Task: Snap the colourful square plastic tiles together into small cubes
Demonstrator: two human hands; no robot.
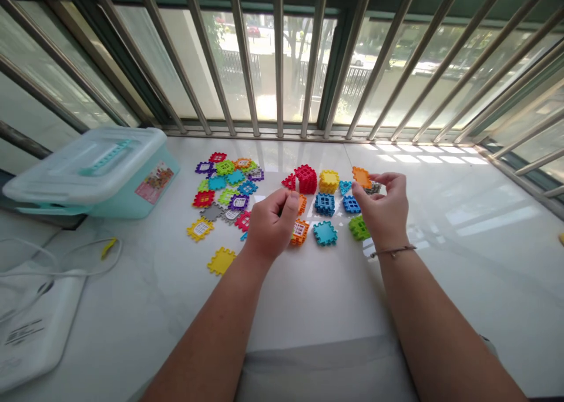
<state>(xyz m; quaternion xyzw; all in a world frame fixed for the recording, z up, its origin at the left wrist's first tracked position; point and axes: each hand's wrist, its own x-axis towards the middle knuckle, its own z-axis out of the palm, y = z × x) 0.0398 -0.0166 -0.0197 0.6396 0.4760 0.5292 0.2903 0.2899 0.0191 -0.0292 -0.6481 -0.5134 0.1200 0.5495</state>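
Note:
My right hand (384,205) pinches an orange square building tile (361,177) with notched edges, raised above the sill. My left hand (273,223) is closed, thumb against the curled fingers, and I cannot make out whether anything is in it. Behind and beside it stand piles of orange tiles (300,231), partly hidden. Between the hands are stacks sorted by colour: red (306,178), yellow (329,181), dark blue (325,203) and light blue tiles (325,233). Near my right hand lie green tiles (359,228), blue tiles (351,204) and a light blue triangular tile (345,187).
A loose spread of mixed tiles (225,197) lies left of my hands, with a single yellow tile (221,261) nearer me. At the far left stand a lidded teal storage box (132,184) and a white device (39,325) with cables. Metal bars (278,67) line the window behind.

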